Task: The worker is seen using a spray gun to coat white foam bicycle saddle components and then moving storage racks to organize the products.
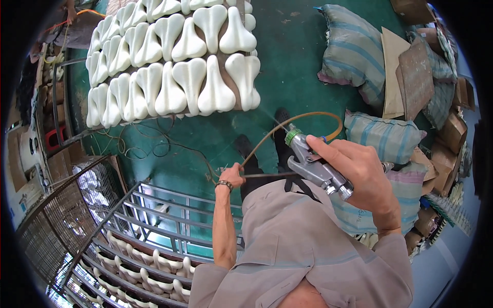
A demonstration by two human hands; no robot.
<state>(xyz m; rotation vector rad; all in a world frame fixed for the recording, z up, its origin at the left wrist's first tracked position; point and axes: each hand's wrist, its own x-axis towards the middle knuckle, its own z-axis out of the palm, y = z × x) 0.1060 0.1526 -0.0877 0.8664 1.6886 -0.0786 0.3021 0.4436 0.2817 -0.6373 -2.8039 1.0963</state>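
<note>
My right hand [358, 172] is wrapped round a silver spray gun [314, 167] with a green ring behind its nozzle. The gun points up and to the left, and a faint streak of mist shows off its tip. A tan hose [314, 113] loops from near the gun over to my left hand [232, 175], whose fingers are closed on it. A darker hose [192, 150] also reaches that hand from the left. Beyond both hands lie rows of cream, saddle-shaped pieces [209, 84] on a brown board, apart from the gun.
Metal racks [179, 195] with more saddle-shaped pieces [149, 259] stand near left, beside a wire mesh panel [56, 215]. Coiled hoses [136, 152] lie on the green floor. Striped sacks [354, 49] and cardboard [413, 77] line the right. Another person's hand [71, 16] is at far left.
</note>
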